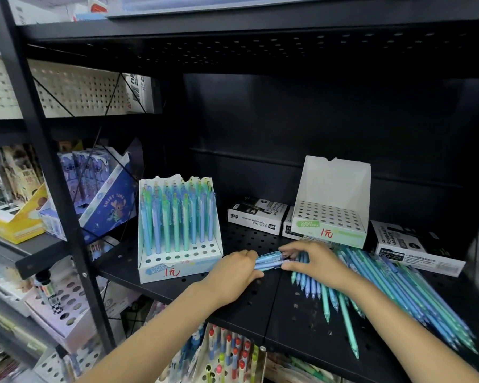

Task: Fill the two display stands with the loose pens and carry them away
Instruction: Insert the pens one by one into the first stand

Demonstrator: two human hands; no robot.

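On the black perforated shelf (260, 305), largest item first:

Loose pens (398, 286): a wide heap of blue and green pens lying flat on the right half of the shelf, tips fanned toward the front edge.

Left stand (177, 261): white card stand at the left of the shelf, upright pens filling its back rows, the front row of holes unfilled, a red price mark on its front.

Right stand (332, 214): white card stand further back and to the right, every hole bare, just behind the heap.

Marker boxes (256, 217): black-and-white cartons lying flat beside the right stand, one to its left and another (418, 250) to its right.

Left hand (237, 268): fingers curled round a small bundle of pens (268, 261), between the left stand and the heap.

Right hand (313, 262): fingertips pinching the other end of the same bundle, palm over the heap's near edge.
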